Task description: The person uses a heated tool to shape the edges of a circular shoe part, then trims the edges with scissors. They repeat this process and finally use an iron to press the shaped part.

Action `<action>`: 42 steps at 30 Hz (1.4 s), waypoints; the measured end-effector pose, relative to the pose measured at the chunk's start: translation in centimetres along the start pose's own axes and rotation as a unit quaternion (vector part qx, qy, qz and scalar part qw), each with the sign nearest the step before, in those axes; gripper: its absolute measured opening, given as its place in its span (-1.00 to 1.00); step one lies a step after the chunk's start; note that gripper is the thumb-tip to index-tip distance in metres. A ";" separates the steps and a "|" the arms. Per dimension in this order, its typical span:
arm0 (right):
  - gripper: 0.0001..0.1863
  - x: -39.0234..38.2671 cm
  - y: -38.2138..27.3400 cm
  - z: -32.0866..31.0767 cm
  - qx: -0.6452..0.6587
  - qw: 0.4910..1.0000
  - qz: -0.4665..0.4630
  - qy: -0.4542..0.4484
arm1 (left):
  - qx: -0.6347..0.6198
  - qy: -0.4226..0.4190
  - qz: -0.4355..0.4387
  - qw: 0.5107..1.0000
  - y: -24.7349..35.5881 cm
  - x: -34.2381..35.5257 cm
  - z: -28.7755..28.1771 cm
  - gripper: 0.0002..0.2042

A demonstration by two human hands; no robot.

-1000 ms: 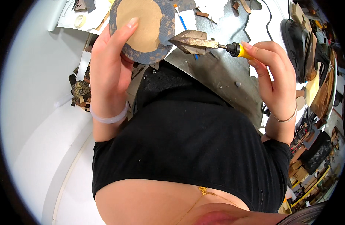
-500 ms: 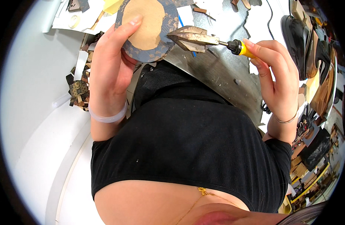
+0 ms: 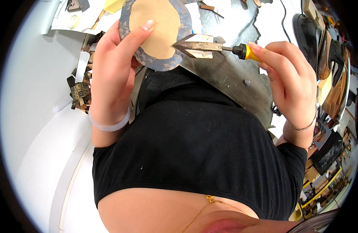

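On the left, my left hand (image 3: 116, 72) grips a rounded flat piece (image 3: 160, 29) with its thumb on top and its other fingers mostly hidden underneath. A blue patterned border surrounds the piece's smooth beige middle. My right hand (image 3: 291, 75) pinches the yellow and black handle of a hand tool (image 3: 202, 46) between thumb and fingers. This tool has a thin shaft and a worn, ridged metal head shaped like an arrowhead. Its tip points left and meets the lower right edge of the beige part.
Below the hands lies a grey metal sheet (image 3: 229, 73) with a small grey lump (image 3: 247, 82) on it. Black footwear (image 3: 304, 42) stands at the far right. Material scraps (image 3: 81, 91) fill a container at left. A black cord (image 3: 284, 19) runs across the white surface.
The rounded piece has shifted slightly right and down, turning a little. The tool's head has rolled, and its tip has gone from the blue border to the beige edge.
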State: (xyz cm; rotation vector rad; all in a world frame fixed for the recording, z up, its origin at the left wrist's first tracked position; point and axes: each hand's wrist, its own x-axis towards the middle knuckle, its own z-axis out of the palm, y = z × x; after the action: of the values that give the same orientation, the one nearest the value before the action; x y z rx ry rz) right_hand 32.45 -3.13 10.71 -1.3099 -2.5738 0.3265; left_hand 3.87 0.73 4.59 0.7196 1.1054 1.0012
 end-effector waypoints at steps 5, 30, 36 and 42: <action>-0.58 0.4 -0.4 -0.4 -0.037 0.999 -0.011 -0.009 | 0.005 -0.017 -0.008 1.000 0.0 0.3 0.2 -0.66; -0.70 -0.7 -0.2 0.5 -0.002 0.996 0.007 0.085 | -0.156 0.011 -0.054 0.986 -0.5 1.2 -1.0 -0.61; -0.69 -0.8 -0.3 0.6 0.005 0.995 0.001 0.095 | -0.173 0.018 -0.069 0.982 -0.7 1.0 -1.0 -0.61; -0.70 -0.7 -0.4 0.4 -0.006 0.996 0.001 0.090 | -0.191 0.016 -0.079 0.978 -0.8 0.8 -0.8 -0.64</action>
State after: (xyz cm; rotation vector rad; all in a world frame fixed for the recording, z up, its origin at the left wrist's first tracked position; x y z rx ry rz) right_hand 32.41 -4.02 10.37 -1.2835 -2.4285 0.1833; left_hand 3.47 1.16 3.39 0.3021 0.9431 1.0519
